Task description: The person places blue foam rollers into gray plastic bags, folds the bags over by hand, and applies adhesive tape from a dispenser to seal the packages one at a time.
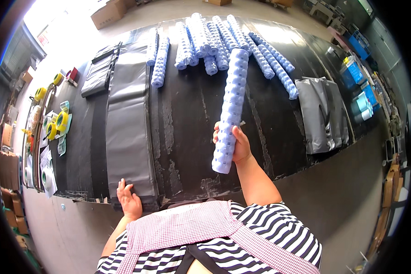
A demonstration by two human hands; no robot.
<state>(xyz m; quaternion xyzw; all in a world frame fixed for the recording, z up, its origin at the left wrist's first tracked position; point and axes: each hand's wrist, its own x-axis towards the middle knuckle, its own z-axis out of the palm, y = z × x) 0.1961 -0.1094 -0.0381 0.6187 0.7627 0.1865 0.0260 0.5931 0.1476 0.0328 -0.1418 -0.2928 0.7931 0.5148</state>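
Observation:
In my right hand [239, 144] is a rolled light-blue bubbled plastic mat [233, 96], gripped near its lower end. The roll is raised in front of me and tilts slightly, its far end over the other rolls. My left hand [130, 201] rests on the near end of a long stack of grey plastic bags [129, 109], fingers apart. Several more rolled blue mats [201, 36] lie in a loose pile at the far side of the black-topped table [192, 137]. To the right, a filled grey plastic bag [322, 116] lies flat.
Yellow tape rolls [61, 121] and label strips [63, 145] sit at the table's left, beside a wire rack [32, 137]. Folded dark bags [98, 71] lie behind them. Blue boxes [354, 68] stand at the right edge. A carton [108, 14] is on the floor beyond.

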